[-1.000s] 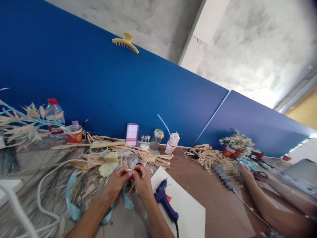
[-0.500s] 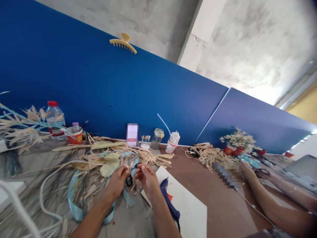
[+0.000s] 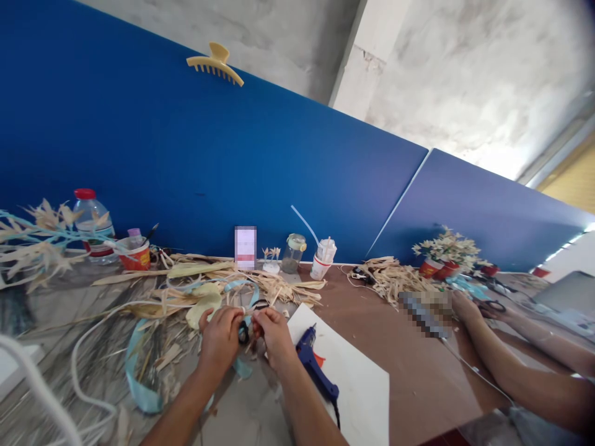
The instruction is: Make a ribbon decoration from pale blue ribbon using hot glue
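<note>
My left hand and my right hand are close together over the table, fingers bent and pinched. Between their fingertips is a small pale piece, too small to make out. Black-handled scissors lie just beneath and behind the fingers, partly hidden. A light blue ribbon curls on the table left of my left hand. Dried husks are spread behind my hands. Right of my right hand, a blue glue gun rests on a white board.
Along the blue partition stand a bottle, a red cup, a phone, a glass jar and a white cup. At the right, another person's arms reach in beside husks and flower cups. White cable loops at left.
My left hand has turned, its back now more visible, and its fingers have come closer to my right hand. The view has shifted slightly.
</note>
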The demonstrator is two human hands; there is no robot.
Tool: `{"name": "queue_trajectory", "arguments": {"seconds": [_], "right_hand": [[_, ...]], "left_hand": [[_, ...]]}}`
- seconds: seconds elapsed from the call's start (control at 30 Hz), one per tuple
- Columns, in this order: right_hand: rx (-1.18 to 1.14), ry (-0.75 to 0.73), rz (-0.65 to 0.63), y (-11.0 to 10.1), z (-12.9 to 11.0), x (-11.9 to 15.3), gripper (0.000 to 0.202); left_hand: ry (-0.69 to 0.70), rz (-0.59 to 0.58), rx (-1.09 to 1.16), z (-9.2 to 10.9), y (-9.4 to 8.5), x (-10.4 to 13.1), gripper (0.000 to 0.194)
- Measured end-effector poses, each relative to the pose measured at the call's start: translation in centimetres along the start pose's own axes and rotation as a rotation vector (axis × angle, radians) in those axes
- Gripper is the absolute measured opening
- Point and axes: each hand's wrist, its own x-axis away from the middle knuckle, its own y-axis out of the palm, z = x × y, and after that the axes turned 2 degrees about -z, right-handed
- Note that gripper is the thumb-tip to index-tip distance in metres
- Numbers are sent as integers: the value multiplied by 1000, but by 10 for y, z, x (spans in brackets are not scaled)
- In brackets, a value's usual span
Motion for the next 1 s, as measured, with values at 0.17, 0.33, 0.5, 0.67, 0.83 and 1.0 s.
{"name": "queue_trajectory", "arguments": {"seconds": [0.17, 0.33, 0.5, 0.67, 0.83, 1.0], "right_hand": [[-42, 17, -4, 4, 1, 3, 17], [-168, 94, -17, 4, 2, 4, 18], [-243, 159, -74, 2, -2, 5, 33], [-338, 154, -76, -2, 0, 4, 50], [-387, 131, -75, -2, 8, 2, 36], [-277, 31, -74, -1, 12, 1, 16]], "left_hand": [[-11, 37, -14, 0, -1, -1, 22], [-11, 24, -3, 0, -1, -1, 21], [1, 19, 15, 0, -1, -1, 21], [-32, 34, 74, 1, -2, -1, 22], [-47, 43, 130, 1, -3, -1, 21], [-87, -3, 384, -1, 0, -4, 14]]}}
